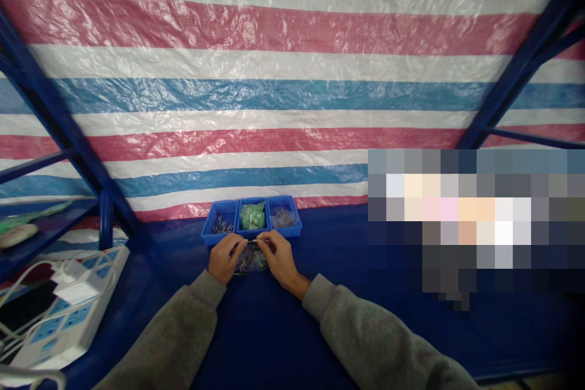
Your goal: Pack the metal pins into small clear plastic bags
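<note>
Between my two hands a thin, pale stick-like piece is held level; it is too small to tell its exact kind. My left hand pinches its left end with thumb and fingers. The right end is pinched by my right hand. Below and between the hands lies a pile of small slender parts, partly hidden by the fingers. Just beyond stand three joined blue bins: the left bin has thin dark and silvery parts, the middle bin green bagged pieces, the right bin small clear pieces.
A blue tabletop lies under everything. At the left is a white power strip with plugs and white cables. Blue metal posts rise on both sides before a striped plastic sheet. A blurred-out patch covers the right.
</note>
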The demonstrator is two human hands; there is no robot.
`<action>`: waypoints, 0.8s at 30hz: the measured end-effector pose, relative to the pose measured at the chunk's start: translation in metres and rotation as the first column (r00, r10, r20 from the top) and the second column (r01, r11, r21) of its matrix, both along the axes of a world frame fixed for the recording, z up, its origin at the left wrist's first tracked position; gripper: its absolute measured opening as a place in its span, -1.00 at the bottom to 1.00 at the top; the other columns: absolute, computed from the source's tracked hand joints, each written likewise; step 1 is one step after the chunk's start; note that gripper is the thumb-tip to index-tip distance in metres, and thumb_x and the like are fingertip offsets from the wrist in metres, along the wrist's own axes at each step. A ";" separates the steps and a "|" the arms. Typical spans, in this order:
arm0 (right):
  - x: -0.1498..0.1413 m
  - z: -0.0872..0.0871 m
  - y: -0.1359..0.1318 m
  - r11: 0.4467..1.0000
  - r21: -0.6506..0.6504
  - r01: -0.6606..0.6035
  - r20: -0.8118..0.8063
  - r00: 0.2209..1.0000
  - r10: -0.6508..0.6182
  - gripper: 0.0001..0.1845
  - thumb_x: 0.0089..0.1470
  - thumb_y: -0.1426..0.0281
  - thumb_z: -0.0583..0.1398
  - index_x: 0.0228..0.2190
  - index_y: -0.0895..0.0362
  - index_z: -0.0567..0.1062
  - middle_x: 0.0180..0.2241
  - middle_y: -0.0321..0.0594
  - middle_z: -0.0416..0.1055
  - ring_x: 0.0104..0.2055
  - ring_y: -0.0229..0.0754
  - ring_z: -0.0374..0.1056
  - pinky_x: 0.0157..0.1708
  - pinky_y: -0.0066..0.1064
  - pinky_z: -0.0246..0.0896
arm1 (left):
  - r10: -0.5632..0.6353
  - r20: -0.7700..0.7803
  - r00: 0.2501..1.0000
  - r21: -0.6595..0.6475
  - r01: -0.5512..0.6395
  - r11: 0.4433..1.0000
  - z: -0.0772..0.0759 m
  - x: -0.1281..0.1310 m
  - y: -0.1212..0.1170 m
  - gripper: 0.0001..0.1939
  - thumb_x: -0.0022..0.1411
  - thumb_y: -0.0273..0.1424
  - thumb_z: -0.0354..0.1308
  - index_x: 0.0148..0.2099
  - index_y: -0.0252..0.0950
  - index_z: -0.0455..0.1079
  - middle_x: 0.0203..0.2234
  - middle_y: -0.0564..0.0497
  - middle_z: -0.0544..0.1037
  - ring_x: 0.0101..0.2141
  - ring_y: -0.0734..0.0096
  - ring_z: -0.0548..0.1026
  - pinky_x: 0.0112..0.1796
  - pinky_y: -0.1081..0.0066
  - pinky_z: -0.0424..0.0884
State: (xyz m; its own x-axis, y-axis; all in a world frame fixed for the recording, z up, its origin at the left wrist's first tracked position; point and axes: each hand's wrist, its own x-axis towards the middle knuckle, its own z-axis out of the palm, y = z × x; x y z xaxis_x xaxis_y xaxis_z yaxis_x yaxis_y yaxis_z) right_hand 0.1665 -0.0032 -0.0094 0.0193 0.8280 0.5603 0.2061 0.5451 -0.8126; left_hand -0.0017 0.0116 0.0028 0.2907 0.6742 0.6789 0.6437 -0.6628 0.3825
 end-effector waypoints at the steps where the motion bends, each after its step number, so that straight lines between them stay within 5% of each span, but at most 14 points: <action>1: 0.000 0.000 0.000 1.000 0.002 0.000 0.007 1.000 0.000 -0.82 0.10 0.34 0.10 -0.34 0.13 0.47 -0.40 -0.24 0.40 -0.37 -0.24 0.31 -0.37 -0.46 0.17 | 0.001 -0.002 1.000 -0.002 -0.001 1.000 0.000 0.000 0.000 -0.81 0.25 -0.37 -0.01 -0.36 -0.30 0.36 -0.47 -0.01 0.47 -0.38 0.42 0.45 -0.27 0.42 0.36; 13: 0.001 0.000 -0.001 0.998 0.007 0.070 0.068 0.995 -0.070 -0.76 0.14 0.31 0.04 -0.47 0.13 0.42 -0.49 -0.27 0.33 -0.43 -0.25 0.23 -0.40 -0.46 0.10 | -0.055 0.048 0.997 0.000 0.055 0.998 0.005 0.003 -0.004 -0.84 0.21 -0.31 0.04 -0.30 -0.29 0.36 -0.46 0.00 0.47 -0.44 0.44 0.42 -0.40 0.46 0.35; 24: 0.001 0.002 -0.001 0.998 0.015 0.057 0.100 0.993 -0.059 -0.67 0.15 0.29 0.02 -0.54 0.14 0.42 -0.54 -0.29 0.30 -0.47 -0.27 0.21 -0.43 -0.47 0.07 | -0.018 0.007 1.000 0.072 0.017 0.997 0.002 0.000 -0.001 -0.81 0.23 -0.32 0.02 -0.36 -0.29 0.38 -0.47 -0.01 0.50 -0.42 0.42 0.46 -0.32 0.43 0.38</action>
State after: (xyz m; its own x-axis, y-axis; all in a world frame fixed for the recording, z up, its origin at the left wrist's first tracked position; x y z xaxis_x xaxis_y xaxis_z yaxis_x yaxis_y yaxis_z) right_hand 0.1678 -0.0046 -0.0075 0.0100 0.8206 0.5714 0.3181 0.5392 -0.7798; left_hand -0.0014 0.0105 0.0048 0.2966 0.6184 0.7278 0.6288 -0.7000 0.3386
